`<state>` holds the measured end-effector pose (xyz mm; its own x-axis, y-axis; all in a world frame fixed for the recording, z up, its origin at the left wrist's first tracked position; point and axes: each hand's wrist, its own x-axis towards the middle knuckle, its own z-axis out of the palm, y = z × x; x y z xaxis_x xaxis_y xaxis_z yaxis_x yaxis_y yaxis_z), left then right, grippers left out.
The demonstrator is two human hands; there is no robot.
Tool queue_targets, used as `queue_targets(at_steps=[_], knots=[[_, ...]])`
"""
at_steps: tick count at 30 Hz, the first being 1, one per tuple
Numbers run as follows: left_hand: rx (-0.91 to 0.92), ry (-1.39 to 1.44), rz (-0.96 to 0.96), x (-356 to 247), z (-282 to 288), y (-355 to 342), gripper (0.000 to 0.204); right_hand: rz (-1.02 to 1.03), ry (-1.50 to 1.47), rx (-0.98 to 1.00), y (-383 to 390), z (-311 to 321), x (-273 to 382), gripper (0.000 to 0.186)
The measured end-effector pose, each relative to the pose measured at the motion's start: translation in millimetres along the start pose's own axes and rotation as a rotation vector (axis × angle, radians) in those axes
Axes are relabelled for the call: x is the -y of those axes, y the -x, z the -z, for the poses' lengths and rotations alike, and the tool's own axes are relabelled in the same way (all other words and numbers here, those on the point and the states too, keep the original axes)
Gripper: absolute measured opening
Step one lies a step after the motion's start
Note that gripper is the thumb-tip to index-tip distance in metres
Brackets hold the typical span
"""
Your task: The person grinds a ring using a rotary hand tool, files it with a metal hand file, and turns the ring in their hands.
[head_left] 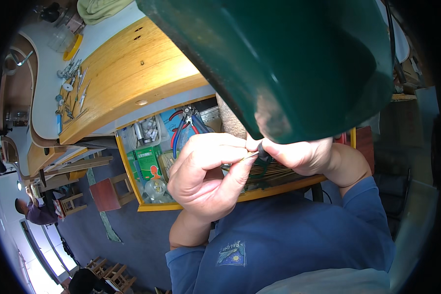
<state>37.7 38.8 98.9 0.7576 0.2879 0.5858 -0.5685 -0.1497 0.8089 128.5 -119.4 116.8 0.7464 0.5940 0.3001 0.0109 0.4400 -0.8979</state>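
Over the open drawer, my left hand (206,174) pinches a thin, light-coloured piece (251,155) between thumb and forefinger. My right hand (301,156) meets it from the other side, its fingers closed around a small dark rounded piece (263,150). The two small pieces touch or nearly touch; their exact kind is too small to tell. A big dark green lamp shade (299,63) hangs right above and covers part of my right fingers.
The pulled-out drawer (157,208) holds pliers (185,125), a green box (148,161) and a clear round container (156,188). On the wooden bench top (147,63) lie several small tools (76,90) at the left. A person (39,213) sits far left, near stools.
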Motion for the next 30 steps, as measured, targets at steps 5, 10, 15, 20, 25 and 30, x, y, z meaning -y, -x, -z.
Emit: queue_targets(at_steps=[5,10,15,20,25,30], knots=[[-0.007,-0.017,0.000,0.6,0.3,1.1,0.022,-0.043,0.117,0.022,-0.5,2.2,6.7,0.017],[-0.017,0.005,0.004,0.4,-1.7,1.1,0.021,-0.051,0.003,0.010,1.3,-1.6,3.8,0.015],[-0.023,0.011,0.006,0.2,-1.6,1.9,0.021,-0.026,-0.072,-0.033,1.1,-3.9,0.7,0.015],[-0.012,-0.002,0.000,-0.5,-1.1,0.6,0.021,-0.052,0.048,-0.002,1.1,-1.8,4.6,0.016],[-0.006,-0.003,0.002,-1.1,-1.1,-0.2,0.021,0.045,0.120,0.027,1.4,3.4,2.2,0.018],[-0.015,0.004,0.012,-0.6,-1.8,1.4,0.021,0.034,0.236,0.052,1.3,4.9,2.0,0.021]])
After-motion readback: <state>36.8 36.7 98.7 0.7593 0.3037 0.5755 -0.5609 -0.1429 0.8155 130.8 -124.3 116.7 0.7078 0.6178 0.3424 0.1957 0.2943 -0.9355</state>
